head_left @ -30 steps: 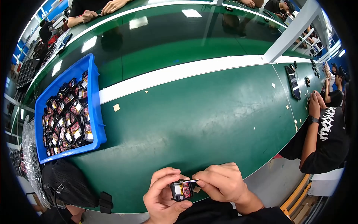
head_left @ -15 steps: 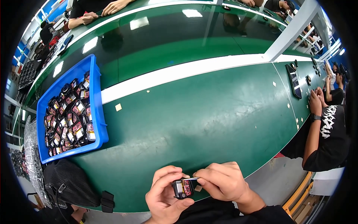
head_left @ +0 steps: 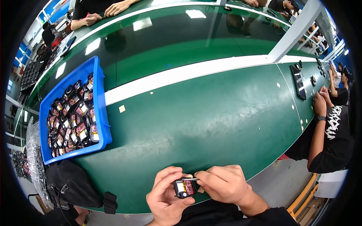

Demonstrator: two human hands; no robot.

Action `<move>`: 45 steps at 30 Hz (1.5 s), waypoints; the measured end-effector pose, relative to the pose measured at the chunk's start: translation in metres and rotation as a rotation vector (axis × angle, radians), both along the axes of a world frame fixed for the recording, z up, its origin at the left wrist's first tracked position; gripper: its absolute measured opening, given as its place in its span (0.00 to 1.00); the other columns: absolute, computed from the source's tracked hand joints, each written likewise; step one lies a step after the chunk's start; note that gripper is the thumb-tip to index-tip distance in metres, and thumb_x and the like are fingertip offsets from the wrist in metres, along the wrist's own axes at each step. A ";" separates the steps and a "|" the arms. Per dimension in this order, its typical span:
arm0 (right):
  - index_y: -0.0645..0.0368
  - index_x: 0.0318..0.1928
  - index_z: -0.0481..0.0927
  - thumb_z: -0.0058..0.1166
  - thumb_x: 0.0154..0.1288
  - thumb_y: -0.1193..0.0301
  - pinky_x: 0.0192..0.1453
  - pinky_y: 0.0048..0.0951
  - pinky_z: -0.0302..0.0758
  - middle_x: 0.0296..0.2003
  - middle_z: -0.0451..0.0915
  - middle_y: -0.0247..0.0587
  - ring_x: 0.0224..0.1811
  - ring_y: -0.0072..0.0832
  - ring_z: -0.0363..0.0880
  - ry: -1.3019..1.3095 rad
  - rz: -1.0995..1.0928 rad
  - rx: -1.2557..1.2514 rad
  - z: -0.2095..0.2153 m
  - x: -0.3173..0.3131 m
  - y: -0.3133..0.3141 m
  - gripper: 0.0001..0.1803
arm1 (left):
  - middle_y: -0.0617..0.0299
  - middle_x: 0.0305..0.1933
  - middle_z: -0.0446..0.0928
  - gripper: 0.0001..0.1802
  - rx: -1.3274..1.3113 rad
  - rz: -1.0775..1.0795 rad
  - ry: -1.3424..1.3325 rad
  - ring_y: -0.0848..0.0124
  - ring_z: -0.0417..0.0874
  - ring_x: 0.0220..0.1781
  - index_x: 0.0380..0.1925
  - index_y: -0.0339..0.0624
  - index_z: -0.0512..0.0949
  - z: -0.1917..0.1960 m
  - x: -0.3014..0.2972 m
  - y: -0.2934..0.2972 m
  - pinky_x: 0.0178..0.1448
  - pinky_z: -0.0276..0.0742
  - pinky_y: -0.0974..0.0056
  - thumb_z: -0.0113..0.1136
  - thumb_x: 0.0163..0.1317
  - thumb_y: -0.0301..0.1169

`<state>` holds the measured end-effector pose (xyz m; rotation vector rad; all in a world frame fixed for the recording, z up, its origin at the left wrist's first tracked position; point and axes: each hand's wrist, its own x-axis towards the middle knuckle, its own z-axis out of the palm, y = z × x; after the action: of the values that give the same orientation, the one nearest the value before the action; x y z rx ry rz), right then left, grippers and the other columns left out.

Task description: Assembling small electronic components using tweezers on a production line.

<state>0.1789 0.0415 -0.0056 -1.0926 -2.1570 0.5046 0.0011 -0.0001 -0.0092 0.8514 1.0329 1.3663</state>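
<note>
My left hand (head_left: pixel 164 196) grips a small black device (head_left: pixel 183 188) with an open back, where a red circuit board and a yellow part show. It is held just above the near edge of the green table (head_left: pixel 211 120). My right hand (head_left: pixel 222 184) is pinched on a thin tool or strip, its tip touching the top of the device. A blue tray (head_left: pixel 98 109) at the left holds several more of the same small devices.
A black bag (head_left: pixel 71 180) lies at the near left edge, below the tray. A person in a black shirt (head_left: pixel 333 135) works at the right, with a dark flat panel (head_left: pixel 298 81) on the table nearby. More people's arms (head_left: pixel 102 13) rest on the far side.
The two hands and the device stay nearly in place at the table's near edge. The view has shifted slightly.
</note>
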 end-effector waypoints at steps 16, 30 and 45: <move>0.62 0.37 0.83 0.60 0.63 0.75 0.17 0.26 0.64 0.21 0.75 0.35 0.14 0.27 0.68 0.253 -0.047 -0.137 0.003 0.004 0.002 0.03 | 0.52 0.53 0.71 0.38 0.228 0.370 0.036 0.56 0.80 0.55 0.57 0.33 0.70 0.015 -0.053 0.014 0.44 0.88 0.59 0.77 0.54 0.43; 0.61 0.35 0.83 0.59 0.67 0.70 0.18 0.25 0.63 0.18 0.74 0.35 0.14 0.26 0.67 0.256 -0.065 -0.114 0.006 0.001 0.001 0.07 | 0.46 0.58 0.79 0.13 0.129 0.772 1.254 0.50 0.72 0.68 0.41 0.35 0.77 0.034 -0.140 0.062 0.73 0.61 0.51 0.69 0.58 0.24; 0.61 0.42 0.83 0.62 0.65 0.73 0.24 0.28 0.73 0.25 0.80 0.37 0.21 0.31 0.78 0.267 0.042 -0.165 0.006 0.009 0.003 0.07 | 0.48 0.59 0.72 0.25 0.174 -0.045 0.427 0.58 0.81 0.57 0.56 0.29 0.74 0.031 -0.047 0.010 0.58 0.81 0.59 0.69 0.63 0.30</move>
<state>0.1875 0.0442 0.0007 -1.0054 -1.9334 0.8125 -0.0463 0.0096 0.0213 1.3286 1.2193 1.2775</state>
